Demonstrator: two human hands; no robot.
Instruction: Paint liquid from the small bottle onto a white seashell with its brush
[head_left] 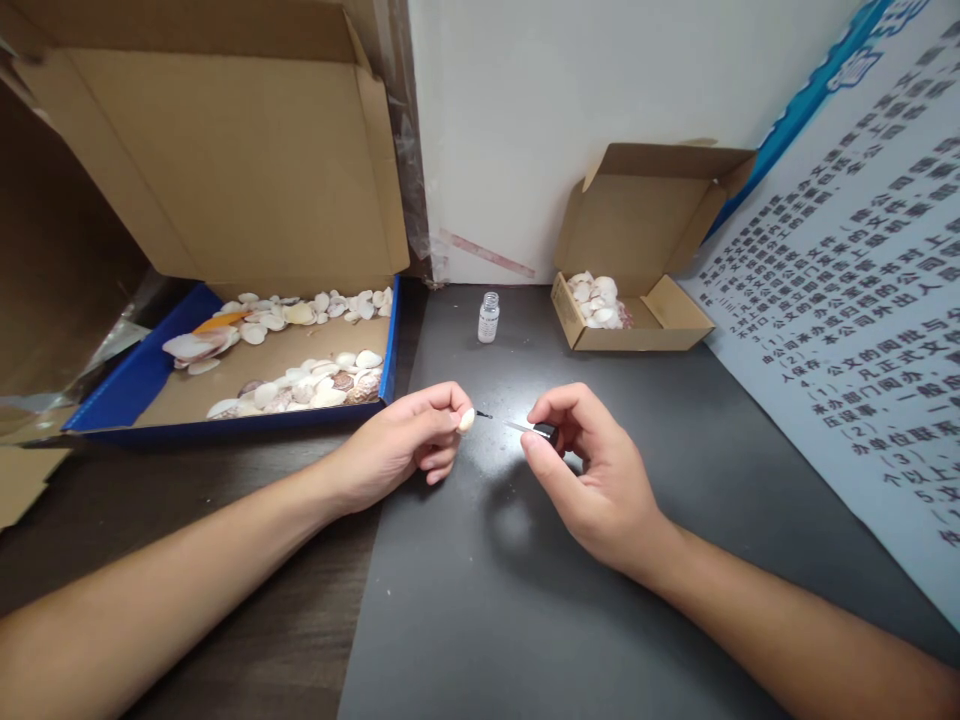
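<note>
Between the thumb and fingers of my left hand [416, 432] is a small pale seashell [466, 420]. My right hand [589, 470] pinches the black cap of a brush applicator [546, 432]. The applicator's clear stem points left, and its dark bristle tip lies close by the shell; whether they touch I cannot tell. Beyond both hands a small clear glass bottle [488, 320] stands upright and uncapped on the dark grey mat [465, 610], with a printed label on its front.
At left, an open blue-sided cardboard box [390, 350] holds many white and brownish shells [300, 385]. A smaller open cardboard box [645, 338] at back right has white shells [598, 300] in its left part. A printed sheet [847, 300] leans along the right; a white panel [510, 130] stands behind.
</note>
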